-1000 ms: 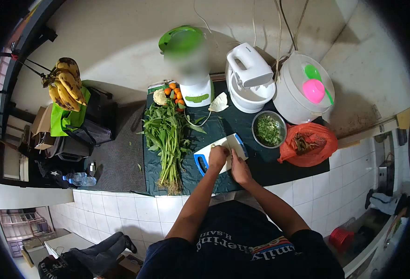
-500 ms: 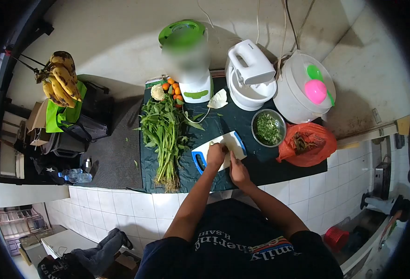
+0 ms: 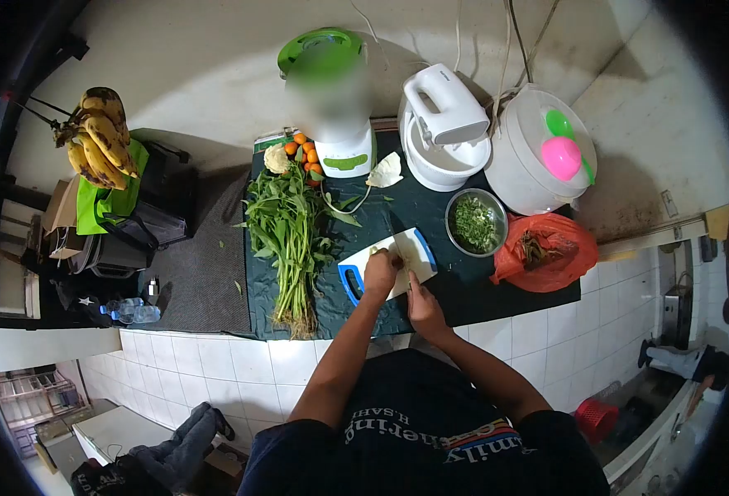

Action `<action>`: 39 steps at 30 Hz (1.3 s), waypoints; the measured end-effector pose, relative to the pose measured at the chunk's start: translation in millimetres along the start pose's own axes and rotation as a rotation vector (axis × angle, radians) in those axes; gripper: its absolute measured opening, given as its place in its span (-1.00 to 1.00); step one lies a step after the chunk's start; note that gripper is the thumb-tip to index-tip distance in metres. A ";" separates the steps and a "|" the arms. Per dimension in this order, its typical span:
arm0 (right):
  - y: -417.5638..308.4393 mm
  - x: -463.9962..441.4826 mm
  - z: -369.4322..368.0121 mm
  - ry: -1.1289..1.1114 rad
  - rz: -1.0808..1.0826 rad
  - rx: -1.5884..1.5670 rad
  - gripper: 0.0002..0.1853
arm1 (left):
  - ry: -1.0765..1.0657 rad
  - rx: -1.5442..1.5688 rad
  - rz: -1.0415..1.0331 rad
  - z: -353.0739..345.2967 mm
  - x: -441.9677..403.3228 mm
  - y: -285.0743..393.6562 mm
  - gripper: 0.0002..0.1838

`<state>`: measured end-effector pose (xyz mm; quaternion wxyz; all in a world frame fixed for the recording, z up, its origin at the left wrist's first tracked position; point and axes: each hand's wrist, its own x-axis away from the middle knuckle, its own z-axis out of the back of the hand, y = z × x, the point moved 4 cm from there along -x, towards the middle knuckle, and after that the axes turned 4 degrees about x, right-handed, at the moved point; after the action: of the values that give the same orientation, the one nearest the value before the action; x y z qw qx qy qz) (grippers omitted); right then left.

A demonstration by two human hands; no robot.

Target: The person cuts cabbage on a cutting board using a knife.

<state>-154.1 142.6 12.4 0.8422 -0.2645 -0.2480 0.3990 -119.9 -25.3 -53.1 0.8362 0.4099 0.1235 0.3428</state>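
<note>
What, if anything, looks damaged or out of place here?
A leaf lies on the grey mat, away from the bunch of greens; the hanging bananas show dark blotches. The cutting board sits at a slant, perhaps on purpose.

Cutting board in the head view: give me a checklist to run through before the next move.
1. Cutting board lying on the dark cloth: ok.
2. Left hand at the board: ok.
3. Left-hand fingers clear of the knife: cannot tell, too small and partly hidden.
4. Right hand closed on the knife: ok, though the handle is hidden.
5. Bowl upright, holding chopped greens, apart from the board: ok.
6. Leafy bunch off the board: ok.
</note>
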 end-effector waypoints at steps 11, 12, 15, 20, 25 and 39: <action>6.2 -36.8 -6.2 0.045 -0.077 0.090 -0.37 | -0.025 -0.279 -0.291 -2.8 23.8 18.3 -0.83; 4.7 -34.6 -3.1 0.044 -0.074 0.091 -0.37 | -0.021 -0.280 -0.290 -1.9 24.1 20.2 -0.83; 5.4 -21.1 3.3 0.063 -0.060 0.086 -0.38 | -0.011 -0.255 -0.197 -1.0 22.1 23.0 -0.85; 0.0 6.3 1.9 0.129 0.104 -0.052 -0.44 | -0.013 -0.125 -0.011 2.3 9.7 17.3 -0.86; 4.2 6.9 -7.6 0.111 0.058 -0.014 -0.43 | 0.006 -0.065 0.048 -3.6 4.2 4.5 -0.85; 9.1 -21.5 10.2 0.087 0.041 0.018 -0.41 | -0.038 -0.102 -0.061 12.2 6.6 29.1 -0.87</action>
<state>-177.5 132.8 9.6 0.8461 -0.2791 -0.2021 0.4066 -122.9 -15.8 -22.5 0.8682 0.3693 0.1024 0.3153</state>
